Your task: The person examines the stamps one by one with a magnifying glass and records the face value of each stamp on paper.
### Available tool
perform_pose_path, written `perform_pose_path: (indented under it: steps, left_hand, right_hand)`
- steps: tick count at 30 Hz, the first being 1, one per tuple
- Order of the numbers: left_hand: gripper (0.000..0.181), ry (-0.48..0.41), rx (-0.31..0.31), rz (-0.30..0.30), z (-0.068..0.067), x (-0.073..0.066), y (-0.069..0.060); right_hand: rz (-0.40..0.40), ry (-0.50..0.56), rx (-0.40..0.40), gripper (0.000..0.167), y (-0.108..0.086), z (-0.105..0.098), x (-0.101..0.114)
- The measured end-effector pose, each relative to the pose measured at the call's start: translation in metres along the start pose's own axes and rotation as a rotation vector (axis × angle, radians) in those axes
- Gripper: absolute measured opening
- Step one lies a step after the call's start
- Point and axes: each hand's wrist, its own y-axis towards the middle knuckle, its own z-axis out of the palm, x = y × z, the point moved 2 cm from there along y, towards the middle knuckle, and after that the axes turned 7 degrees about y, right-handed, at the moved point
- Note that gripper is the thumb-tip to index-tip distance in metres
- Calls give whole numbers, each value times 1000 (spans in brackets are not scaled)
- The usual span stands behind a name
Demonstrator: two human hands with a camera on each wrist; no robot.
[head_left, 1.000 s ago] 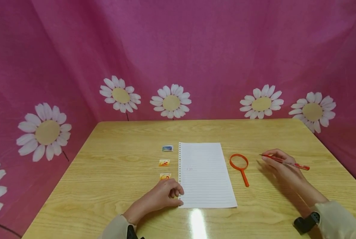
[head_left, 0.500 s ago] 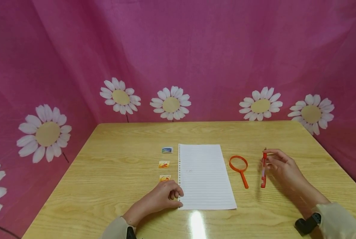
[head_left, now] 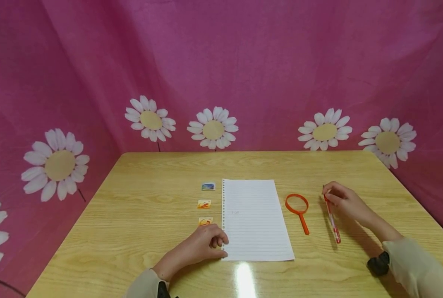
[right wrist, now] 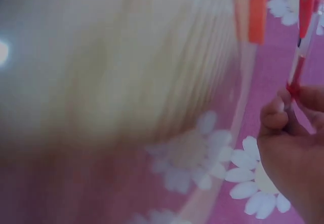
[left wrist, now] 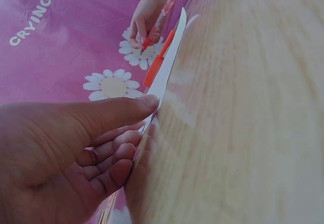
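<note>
A red pen (head_left: 333, 221) slants down toward the near side from my right hand (head_left: 346, 203), which pinches it near its tip end, right of the magnifying glass. In the right wrist view the pen (right wrist: 306, 11) rises from the thumb and fingers. My left hand (head_left: 200, 244) rests at the lower left edge of a lined sheet of paper (head_left: 256, 227), its thumb on the punched margin. In the left wrist view the thumb lies on the paper's edge and the other fingers are loosely curled. Faint pencil-like marks, hard to read, are on the paper.
An orange-red magnifying glass (head_left: 304, 223) lies right of the paper. Left of it, in a column, are a blue stamp-like picture (head_left: 208, 186) and two yellow ones, the upper yellow picture (head_left: 204, 204) and the lower yellow picture (head_left: 205, 221). A pink flowered cloth (head_left: 266, 74) hangs behind the wooden table (head_left: 150, 198).
In my right hand the pen has swung from pointing right to pointing toward the near side, its back end now slightly right. The left hand and paper have stayed put.
</note>
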Motion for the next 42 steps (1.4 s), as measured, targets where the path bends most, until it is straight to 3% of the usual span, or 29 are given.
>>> perform_pose_path:
  steps: [4, 13, 22, 28, 36, 39, 42]
  left_hand:
    - [20, -2, 2, -4, 1, 0, 1]
    - [21, 22, -20, 41, 0, 0, 0]
    - [21, 4, 0, 9, -1, 0, 2]
    - [21, 11, 1, 16, 0, 1, 1]
    - [19, -15, -20, 19, -2, 0, 0]
    - [18, -52, -82, 9, -8, 1, 0]
    - [17, -67, -184, -15, -18, 6, 0]
  right_hand:
    - [-23, -142, 70, 8, 8, 0, 0]
    - [-61, -355, 125, 12, 20, 7, -2]
    - [-148, -533, 189, 16, 24, 12, -7]
    - [-131, -533, 219, 14, 23, 15, -9]
    - [-149, -503, 162, 13, 20, 15, -6]
    - [-129, -523, 140, 13, 20, 14, -4]
    - [-98, -550, 96, 13, 20, 13, -2]
